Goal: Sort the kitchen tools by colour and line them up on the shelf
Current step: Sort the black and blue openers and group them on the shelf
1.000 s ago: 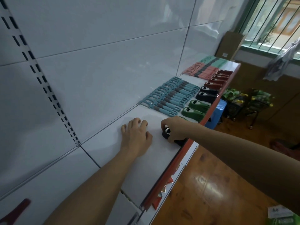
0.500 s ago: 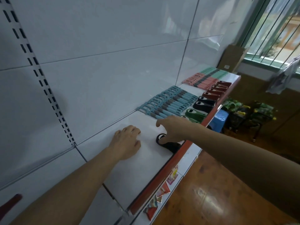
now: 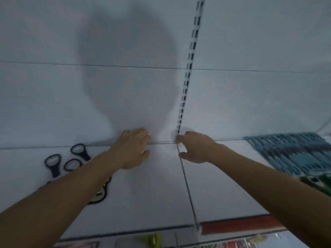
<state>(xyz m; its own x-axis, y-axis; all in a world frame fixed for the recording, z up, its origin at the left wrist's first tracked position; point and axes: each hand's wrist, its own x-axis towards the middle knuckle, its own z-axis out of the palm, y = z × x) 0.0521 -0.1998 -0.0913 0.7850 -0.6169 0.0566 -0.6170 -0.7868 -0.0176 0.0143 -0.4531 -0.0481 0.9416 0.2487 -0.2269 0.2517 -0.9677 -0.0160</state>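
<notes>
Hands at the shelf [image 3: 161, 194] back
Left hand [image 3: 132, 148] fingers flat, together; right hand [image 3: 195, 148] loosely curled. Left of them, black openers [image 3: 52, 165] lie lengthwise, rings toward the wall [image 3: 53, 95].

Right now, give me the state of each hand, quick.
Left hand: open, lying flat on the shelf, holding nothing.
Right hand: open, fingers loosely curled, nothing visible between them.

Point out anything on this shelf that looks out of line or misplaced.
The black openers at the left of the shelf lie loose at differing angles, not in a row, unlike the tidy teal tools at the right. Another dark tool lies partly hidden under the left forearm.
</notes>
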